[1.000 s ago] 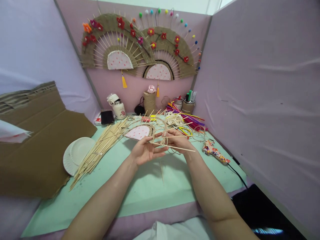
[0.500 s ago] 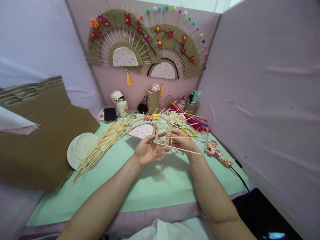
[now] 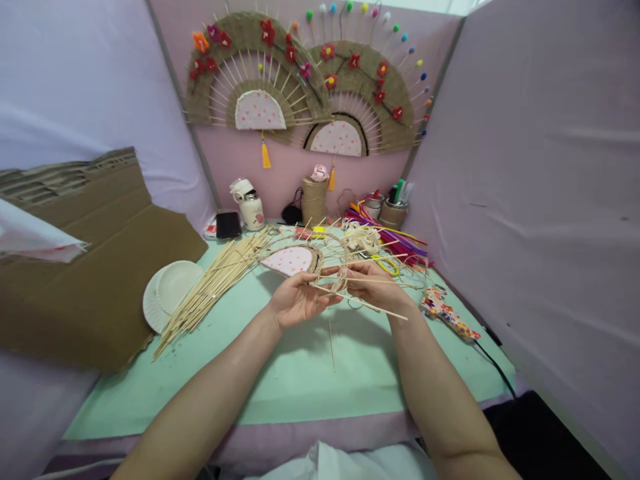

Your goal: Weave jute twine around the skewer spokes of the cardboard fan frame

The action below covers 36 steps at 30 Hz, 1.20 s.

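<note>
In both hands, above the table, is an unfinished-looking craft fan [image 3: 290, 260]: a pink dotted half-round, thin sticks radiating from it, and an arc of twine [image 3: 344, 248] woven across them. My left hand [image 3: 299, 301] grips the fan's lower edge by the half-round, thumb on top and fingers beneath. On the right, my right hand [image 3: 373, 283] pinches the twine where it crosses the end sticks; its fingertips are partly hidden. A loose loop of twine trails past the right wrist. Below the hands, a single stick [image 3: 332, 345] lies on the green tabletop [image 3: 290, 393].
A bundle of bamboo sticks [image 3: 213, 290] lies left, beside white paper plates [image 3: 167, 293] and cardboard [image 3: 100, 280]. A patterned glue gun [image 3: 450, 315] with a black cord is at right. Behind stand a twine spool [image 3: 315, 202], pipe cleaners [image 3: 400, 243] and a bottle [image 3: 250, 210].
The camera view has shifted slightly, so the background sits further right. My right hand has moved a little right and down along the fan's edge; my left hand keeps its hold.
</note>
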Tool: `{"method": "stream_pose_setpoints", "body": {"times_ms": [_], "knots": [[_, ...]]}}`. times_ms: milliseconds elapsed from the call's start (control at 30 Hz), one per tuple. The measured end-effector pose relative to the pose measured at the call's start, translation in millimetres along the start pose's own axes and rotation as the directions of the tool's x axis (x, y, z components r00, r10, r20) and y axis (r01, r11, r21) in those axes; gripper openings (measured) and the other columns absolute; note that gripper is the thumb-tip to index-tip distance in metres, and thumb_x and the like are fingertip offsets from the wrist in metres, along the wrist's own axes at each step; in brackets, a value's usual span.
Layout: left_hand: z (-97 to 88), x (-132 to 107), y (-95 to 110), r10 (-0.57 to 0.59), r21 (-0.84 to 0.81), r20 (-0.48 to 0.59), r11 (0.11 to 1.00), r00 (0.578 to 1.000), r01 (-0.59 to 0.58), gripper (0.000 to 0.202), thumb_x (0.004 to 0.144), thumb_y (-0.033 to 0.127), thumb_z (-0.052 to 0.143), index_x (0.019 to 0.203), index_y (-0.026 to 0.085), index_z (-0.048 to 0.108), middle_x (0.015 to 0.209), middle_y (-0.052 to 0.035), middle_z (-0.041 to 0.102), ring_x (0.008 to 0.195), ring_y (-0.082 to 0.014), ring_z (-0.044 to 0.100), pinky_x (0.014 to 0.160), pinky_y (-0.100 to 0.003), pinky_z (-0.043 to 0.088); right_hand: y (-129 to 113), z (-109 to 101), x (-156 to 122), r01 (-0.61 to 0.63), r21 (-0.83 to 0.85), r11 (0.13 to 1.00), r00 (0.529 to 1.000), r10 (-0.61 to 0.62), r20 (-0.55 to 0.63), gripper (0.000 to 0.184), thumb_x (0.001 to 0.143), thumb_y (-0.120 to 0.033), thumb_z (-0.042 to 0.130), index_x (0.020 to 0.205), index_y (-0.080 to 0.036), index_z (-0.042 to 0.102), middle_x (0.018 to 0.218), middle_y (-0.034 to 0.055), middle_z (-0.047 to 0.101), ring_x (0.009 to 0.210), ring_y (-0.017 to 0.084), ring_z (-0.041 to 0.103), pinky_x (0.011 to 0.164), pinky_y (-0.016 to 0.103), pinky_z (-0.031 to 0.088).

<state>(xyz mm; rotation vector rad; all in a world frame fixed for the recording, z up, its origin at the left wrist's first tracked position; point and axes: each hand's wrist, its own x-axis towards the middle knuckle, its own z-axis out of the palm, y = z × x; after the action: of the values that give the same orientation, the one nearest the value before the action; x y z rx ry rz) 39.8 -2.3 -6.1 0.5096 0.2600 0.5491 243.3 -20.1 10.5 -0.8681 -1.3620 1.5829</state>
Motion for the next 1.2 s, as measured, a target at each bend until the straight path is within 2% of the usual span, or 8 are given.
{"method": "stream_pose_setpoints", "body": {"times_ms": [100,267,433,600,700,867,1067,1200], "knots": [[-1.2,-4,5,-0.062,0.020,-0.005,0.998,0.998,0.062,0.040,0.082,0.016,0.047,0.120,0.010,0.056,0.105,-0.0170,0.069,0.090,-0.0263,0.070,0.065,-0.025,0.054,-2,-11,-1,-0.022,-0.030,0.999,1.000,0.023,0.019,0.029,0.071,-0.040,0.075,0.084,-0.015,0.068,0.061,-0.0030,0.053,0.045,0.003,0.028,0.042,0.021,0.020],[-2.5,-5,16,-0.169,0.043,-0.032,0.984,0.985,0.171,0.026,0.081,0.015,0.049,0.103,0.010,0.063,0.097,-0.0112,0.070,0.091,-0.0318,0.069,0.067,-0.030,0.056,-11,-27,-2,0.026,-0.300,0.954,0.999,-0.020,0.025,0.021,0.070,-0.036,0.075,0.074,-0.017,0.069,0.073,0.0024,0.062,0.065,0.013,0.052,0.058,0.025,0.038],[-16.5,0,19,-0.195,0.018,-0.076,0.980,0.978,0.197,0.024,0.082,0.014,0.049,0.101,0.011,0.064,0.099,-0.0112,0.070,0.099,-0.0345,0.067,0.077,-0.040,0.056,4,-22,4,0.057,-0.462,0.885,0.971,-0.156,-0.179,0.019,0.073,-0.035,0.071,0.065,-0.018,0.065,0.063,0.0005,0.059,0.060,0.013,0.050,0.056,0.026,0.037],[-30.4,-2,11,-0.247,-0.053,-0.115,0.969,0.962,0.242,0.022,0.083,0.017,0.052,0.100,0.012,0.065,0.102,-0.0117,0.070,0.096,-0.0346,0.068,0.077,-0.039,0.055,27,-13,8,-0.024,-0.481,0.877,0.948,-0.133,-0.290,0.023,0.074,-0.037,0.070,0.061,-0.019,0.062,0.059,0.0006,0.056,0.056,0.013,0.047,0.052,0.026,0.036],[-34.4,-2,8,-0.277,-0.086,-0.157,0.960,0.948,0.266,0.021,0.083,0.018,0.054,0.099,0.012,0.066,0.101,-0.0110,0.070,0.092,-0.0344,0.069,0.073,-0.036,0.055,31,-14,10,-0.075,-0.454,0.888,0.953,-0.070,-0.294,0.024,0.074,-0.038,0.070,0.061,-0.019,0.062,0.058,0.0003,0.056,0.055,0.012,0.046,0.051,0.026,0.035],[-38.7,1,2,-0.309,-0.177,-0.179,0.944,0.934,0.278,0.021,0.082,0.019,0.056,0.099,0.013,0.067,0.100,-0.0112,0.071,0.094,-0.0310,0.069,0.084,-0.039,0.052,34,-24,15,-0.142,-0.411,0.901,0.965,0.033,-0.260,0.023,0.072,-0.039,0.072,0.062,-0.019,0.064,0.058,0.0006,0.059,0.054,0.013,0.049,0.051,0.025,0.037],[-39.7,3,-5,-0.284,-0.199,-0.193,0.949,0.939,0.246,0.023,0.082,0.019,0.056,0.099,0.013,0.069,0.103,-0.0122,0.071,0.099,-0.0311,0.067,0.084,-0.037,0.051,34,-31,14,-0.129,-0.449,0.884,0.965,0.007,-0.263,0.020,0.072,-0.037,0.074,0.065,-0.020,0.066,0.061,0.0006,0.062,0.056,0.013,0.052,0.052,0.025,0.038],[-39.6,5,-4,-0.252,-0.188,-0.144,0.956,0.957,0.223,0.024,0.078,0.019,0.059,0.098,0.012,0.070,0.116,-0.0147,0.067,0.110,-0.0354,0.061,0.090,-0.038,0.048,33,-31,15,-0.106,-0.510,0.854,0.965,-0.034,-0.259,0.019,0.074,-0.035,0.073,0.065,-0.020,0.066,0.060,0.0005,0.061,0.055,0.013,0.051,0.052,0.025,0.037]]}}
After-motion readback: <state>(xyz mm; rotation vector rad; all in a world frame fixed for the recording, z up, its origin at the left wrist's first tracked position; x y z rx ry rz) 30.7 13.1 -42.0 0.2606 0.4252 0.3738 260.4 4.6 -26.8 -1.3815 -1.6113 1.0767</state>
